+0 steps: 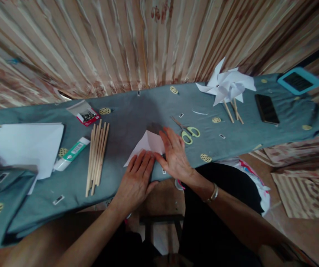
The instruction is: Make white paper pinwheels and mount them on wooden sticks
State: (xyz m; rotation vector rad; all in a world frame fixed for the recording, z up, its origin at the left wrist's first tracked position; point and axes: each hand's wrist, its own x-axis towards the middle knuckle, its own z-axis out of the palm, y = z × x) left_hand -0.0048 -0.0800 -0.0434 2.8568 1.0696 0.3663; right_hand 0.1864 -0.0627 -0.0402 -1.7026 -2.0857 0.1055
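Note:
A piece of white paper (148,141) with a crease down its middle lies on the cloth-covered table in front of me. My left hand (137,174) rests on its lower edge, palm down, with fingers stretched out flat. On the paper's right side lies my right hand (175,154), fingers extended and thumb apart, the thumb tip close to my left fingers. Its fingertips cover the paper's right corner. Just beyond that hand is a pair of scissors (187,132) with light green handles. Several wooden sticks (97,155) lie side by side to the left of my left hand.
At left are a stack of white paper (22,142), a glue tube (71,154) and a red-and-white box (87,115) of small metal pieces. White paper pinwheels (227,85) on sticks, a dark phone (267,108) and a blue-framed tablet (299,81) lie right. A curtain (120,44) hangs behind.

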